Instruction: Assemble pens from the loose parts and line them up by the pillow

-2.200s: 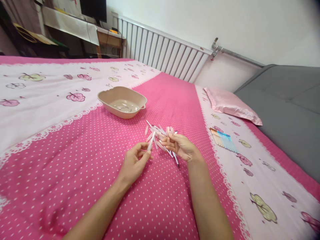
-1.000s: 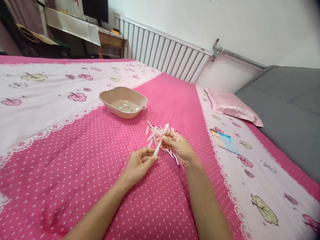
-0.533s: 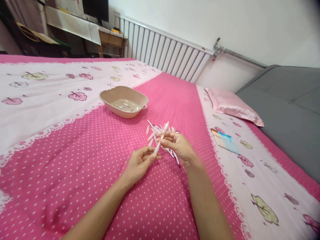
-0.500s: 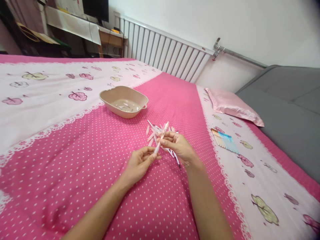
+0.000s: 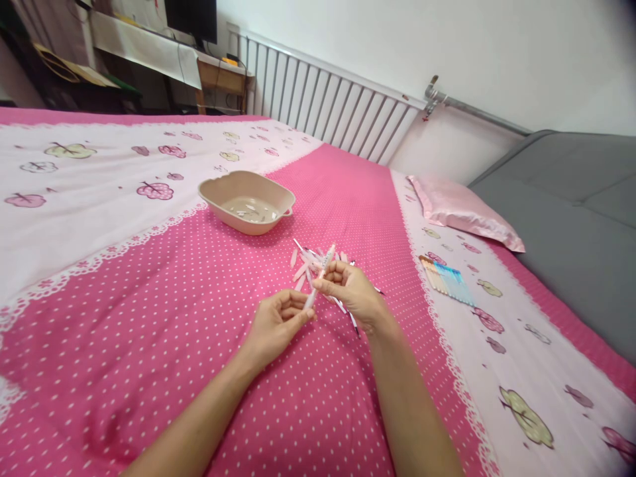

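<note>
Above the pink, white-dotted cloth bedspread (image 5: 308, 404), your left hand (image 5: 279, 324) pinched the lower end of a slim, pale pink, pen-like stick, probably plastic (image 5: 328, 257), while your right hand (image 5: 350, 289) gripped it further up between thumb and fingers. The stick was tilted between both hands, in front of the loose pile. It likely handled light and stiff, its smooth round barrel a little slippery; a gentle pinch on the straight barrel seemed safer than pressing the narrow ends. Just beyond lay the jumbled pile of thin white rods and glossy pink tubes (image 5: 300, 271). To the right was a flat row of slim peach and pale-blue sticks (image 5: 450, 281). Farther off sat a smooth beige basin with rounded corners (image 5: 211, 204), small pale pieces on its bottom, and a satiny pink pillow (image 5: 462, 209).
</note>
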The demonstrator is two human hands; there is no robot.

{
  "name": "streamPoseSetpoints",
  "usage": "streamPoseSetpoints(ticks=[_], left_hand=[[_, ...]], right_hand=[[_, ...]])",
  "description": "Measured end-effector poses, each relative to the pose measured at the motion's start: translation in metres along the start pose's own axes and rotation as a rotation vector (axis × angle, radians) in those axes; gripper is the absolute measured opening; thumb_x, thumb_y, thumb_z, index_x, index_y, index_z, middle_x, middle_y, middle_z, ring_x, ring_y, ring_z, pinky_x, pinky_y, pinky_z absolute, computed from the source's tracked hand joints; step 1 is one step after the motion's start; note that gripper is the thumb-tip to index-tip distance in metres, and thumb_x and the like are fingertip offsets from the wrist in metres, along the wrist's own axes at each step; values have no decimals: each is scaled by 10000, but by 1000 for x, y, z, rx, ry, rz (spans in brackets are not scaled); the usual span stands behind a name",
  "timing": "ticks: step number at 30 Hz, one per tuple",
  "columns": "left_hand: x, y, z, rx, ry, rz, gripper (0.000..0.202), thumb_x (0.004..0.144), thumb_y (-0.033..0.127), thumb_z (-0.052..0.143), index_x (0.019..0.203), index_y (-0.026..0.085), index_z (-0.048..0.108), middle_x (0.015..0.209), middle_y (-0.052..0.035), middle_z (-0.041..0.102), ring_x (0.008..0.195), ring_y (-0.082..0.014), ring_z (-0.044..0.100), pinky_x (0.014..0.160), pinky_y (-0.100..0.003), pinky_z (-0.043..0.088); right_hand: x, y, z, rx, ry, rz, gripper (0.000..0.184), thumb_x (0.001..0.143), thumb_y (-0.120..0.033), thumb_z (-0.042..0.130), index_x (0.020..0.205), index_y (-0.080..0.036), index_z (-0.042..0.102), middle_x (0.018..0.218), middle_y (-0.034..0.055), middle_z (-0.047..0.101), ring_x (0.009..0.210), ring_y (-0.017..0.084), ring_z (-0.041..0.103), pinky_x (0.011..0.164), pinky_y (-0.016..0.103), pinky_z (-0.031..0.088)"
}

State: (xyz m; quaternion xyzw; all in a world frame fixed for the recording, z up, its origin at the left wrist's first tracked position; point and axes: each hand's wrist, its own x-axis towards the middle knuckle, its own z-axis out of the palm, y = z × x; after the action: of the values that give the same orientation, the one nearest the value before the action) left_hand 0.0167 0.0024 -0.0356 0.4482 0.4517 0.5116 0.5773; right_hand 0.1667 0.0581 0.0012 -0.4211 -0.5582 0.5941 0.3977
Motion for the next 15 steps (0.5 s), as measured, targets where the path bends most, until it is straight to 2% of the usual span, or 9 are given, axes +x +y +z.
streamPoseSetpoints(ticks=[4, 8, 12, 15], left_hand=[[0, 0, 0, 1, -6, -3, 240, 645, 258, 737, 817, 130, 628, 723, -21, 669, 666, -127, 630, 666, -257, 511], [-1, 0, 1, -21, -12, -11, 260, 629, 272, 753, 803, 127, 626, 713, -24, 667, 659, -131, 634, 669, -261, 507], [-2, -1, 0, -75, -69, -50, 318, 650, 318, 749, 870, 122, 629, 750, -52, 691, 710, -170, 668, 698, -291, 508], [-2, -1, -1, -95, -117, -66, 334, 686, 355, 725, 905, 123, 630, 768, -66, 705, 718, -176, 672, 725, -308, 503]], right_hand=[[0, 0, 1, -11, 9, -17, 322, 576, -301, 823, 754, -185, 581, 652, -48, 569, 603, 100, 523, 625, 240, 407], [0, 1, 2, -11, 2, -13, 341, 579, -289, 822, 826, -175, 616, 702, -26, 604, 644, 109, 558, 644, 239, 422], [-1, -1, -1, -10, 1, 1, 343, 577, -285, 821, 850, -172, 649, 729, -3, 642, 693, 136, 606, 699, 266, 453], [-3, -4, -3, -3, -48, 4, 322, 614, -276, 801, 889, -178, 664, 776, 12, 678, 745, 145, 635, 748, 278, 469]])
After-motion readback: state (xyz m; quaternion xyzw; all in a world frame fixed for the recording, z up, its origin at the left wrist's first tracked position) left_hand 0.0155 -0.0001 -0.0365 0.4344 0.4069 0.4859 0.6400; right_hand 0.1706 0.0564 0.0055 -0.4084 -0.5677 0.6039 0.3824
